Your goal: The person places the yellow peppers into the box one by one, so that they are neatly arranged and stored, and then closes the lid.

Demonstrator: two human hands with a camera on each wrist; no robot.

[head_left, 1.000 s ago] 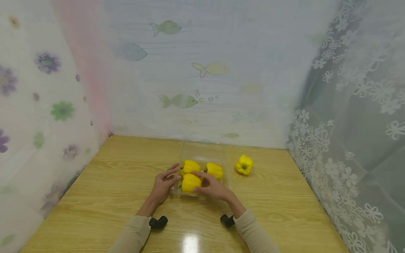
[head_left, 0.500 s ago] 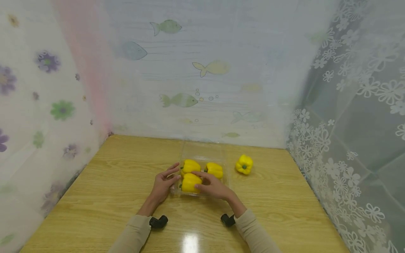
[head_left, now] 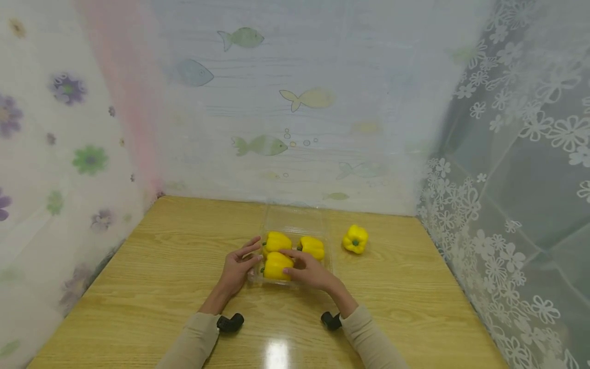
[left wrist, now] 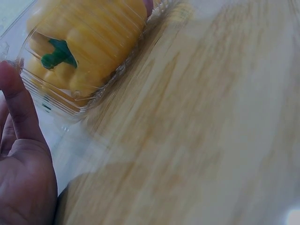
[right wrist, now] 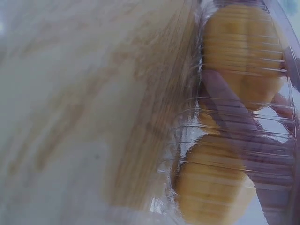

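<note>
Yellow and glossy, going by the front pepper [head_left: 278,266], so guessing at something light, hollow and fairly firm, maybe slick on the skin. Sitting on its side in the near left part of the clear plastic tub [left wrist: 61,107], with its green stem [head_left: 262,270] pointing left. Pinching it with the right grip [head_left: 312,271], thumb and fingers on its right end. Personally, would be going for the fat middle and avoiding the stem, probably risking a snap there.

Resting the left grip [head_left: 235,270] at the tub's left wall, fingers spread, apparently just touching. Treating that tub as thin and bendy: supporting it low at a corner, not squeezing a wall.

Going further back, spotting a second pepper [head_left: 278,242] right behind the front one and a third pepper [head_left: 312,248] to the right, both inside. Also seeing a loose pepper [head_left: 355,239] on the bench [head_left: 392,297], apart from the tub; thinking of cupping its sides, probably being a roller. Seeing the open lid [head_left: 295,219] farthest back, looking flimsy, so handling by the edge.
</note>
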